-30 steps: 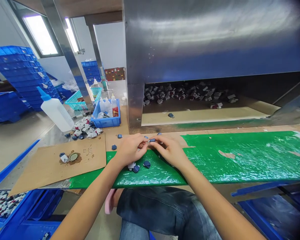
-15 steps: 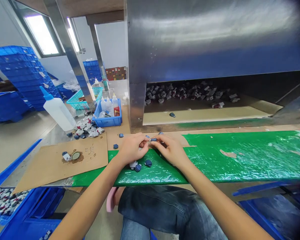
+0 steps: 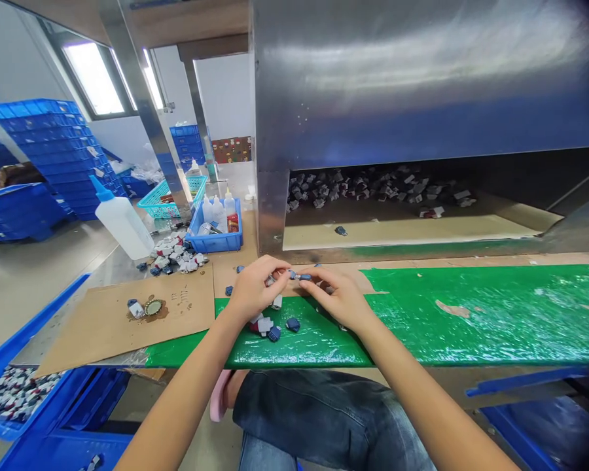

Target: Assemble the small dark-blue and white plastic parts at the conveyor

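Over the green-covered bench edge, my left hand (image 3: 258, 288) and my right hand (image 3: 341, 299) meet fingertip to fingertip. My right thumb and fingers pinch a small dark blue plastic piece (image 3: 305, 277). The left fingertips are closed on another small blue piece (image 3: 292, 275), close against the first; whether the two are joined I cannot tell. Below my left hand lie a white and dark red piece (image 3: 262, 325), a blue piece (image 3: 273, 333) and, to its right, another blue piece (image 3: 293, 324). A small white block (image 3: 277, 302) shows just under the left fingers.
Left of my hands, a cardboard sheet (image 3: 98, 314) carries a bottle cap (image 3: 153, 307) on a wet stain. Behind it stand a white squeeze bottle (image 3: 125, 226), a pile of small parts (image 3: 177, 252) and a blue basket (image 3: 218, 243). A metal hood (image 3: 422, 85) overhangs more parts ahead.
The camera view has shifted slightly. My fingertips stay together, with the blue piece at the left fingertips showing more clearly. The white block under my left hand has come into view.
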Demonstrator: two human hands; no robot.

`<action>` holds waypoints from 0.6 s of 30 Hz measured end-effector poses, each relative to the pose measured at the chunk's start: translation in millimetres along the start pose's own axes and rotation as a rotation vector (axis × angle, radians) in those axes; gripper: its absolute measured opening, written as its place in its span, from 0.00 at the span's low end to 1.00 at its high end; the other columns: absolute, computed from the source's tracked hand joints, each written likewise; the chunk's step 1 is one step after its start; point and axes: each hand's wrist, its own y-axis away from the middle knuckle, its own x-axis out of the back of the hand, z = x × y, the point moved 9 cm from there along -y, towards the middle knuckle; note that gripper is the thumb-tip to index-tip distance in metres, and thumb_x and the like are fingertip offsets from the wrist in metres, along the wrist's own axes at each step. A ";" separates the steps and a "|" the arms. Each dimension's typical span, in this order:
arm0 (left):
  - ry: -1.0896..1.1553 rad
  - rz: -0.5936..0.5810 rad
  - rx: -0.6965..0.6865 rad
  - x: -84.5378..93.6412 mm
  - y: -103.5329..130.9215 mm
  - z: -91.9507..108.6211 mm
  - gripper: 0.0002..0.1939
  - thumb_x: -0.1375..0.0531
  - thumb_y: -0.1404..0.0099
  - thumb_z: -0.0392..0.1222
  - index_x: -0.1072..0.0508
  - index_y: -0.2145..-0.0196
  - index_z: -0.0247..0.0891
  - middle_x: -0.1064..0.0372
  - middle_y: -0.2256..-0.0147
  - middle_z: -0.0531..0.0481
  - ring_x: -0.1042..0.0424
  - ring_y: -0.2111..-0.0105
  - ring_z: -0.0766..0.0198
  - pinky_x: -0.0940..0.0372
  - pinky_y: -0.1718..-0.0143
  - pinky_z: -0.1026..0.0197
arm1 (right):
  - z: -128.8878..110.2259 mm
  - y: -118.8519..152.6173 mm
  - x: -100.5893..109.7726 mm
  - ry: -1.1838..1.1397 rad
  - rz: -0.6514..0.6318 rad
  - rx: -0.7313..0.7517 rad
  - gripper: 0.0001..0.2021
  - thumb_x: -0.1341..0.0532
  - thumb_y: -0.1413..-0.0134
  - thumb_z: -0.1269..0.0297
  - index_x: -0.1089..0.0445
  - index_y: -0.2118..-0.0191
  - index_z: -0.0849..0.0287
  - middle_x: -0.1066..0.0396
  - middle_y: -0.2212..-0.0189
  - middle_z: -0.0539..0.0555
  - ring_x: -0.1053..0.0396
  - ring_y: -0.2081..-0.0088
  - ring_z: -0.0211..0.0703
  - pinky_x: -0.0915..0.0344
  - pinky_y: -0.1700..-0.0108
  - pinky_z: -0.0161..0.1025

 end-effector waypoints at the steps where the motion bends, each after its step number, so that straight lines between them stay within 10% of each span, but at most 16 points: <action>1: -0.008 0.032 0.016 5.5 -0.2 -2.6 0.09 0.47 0.36 0.40 0.28 0.64 0.38 0.30 0.67 0.50 0.32 0.67 0.66 0.38 0.66 0.65 | 2.0 0.0 2.3 -0.004 0.020 -0.017 0.12 0.43 0.48 0.58 0.28 0.61 0.57 0.26 0.68 0.54 0.31 0.71 0.42 0.35 0.71 0.38; 7: -0.105 0.036 0.207 24.3 1.5 -24.5 0.14 0.53 0.34 0.43 0.29 0.65 0.38 0.30 0.73 0.52 0.32 0.71 0.66 0.40 0.68 0.64 | 19.8 2.7 14.1 -0.205 0.161 -0.154 0.13 0.43 0.49 0.58 0.32 0.59 0.57 0.29 0.78 0.51 0.29 0.74 0.42 0.30 0.69 0.41; 18: -0.267 -0.280 0.271 0.3 9.8 -30.6 0.18 0.41 0.44 0.55 0.35 0.61 0.42 0.34 0.77 0.58 0.32 0.74 0.63 0.47 0.77 0.64 | 39.4 3.9 19.2 -0.381 0.254 -0.283 0.16 0.39 0.53 0.54 0.34 0.62 0.59 0.30 0.78 0.51 0.30 0.76 0.41 0.30 0.74 0.37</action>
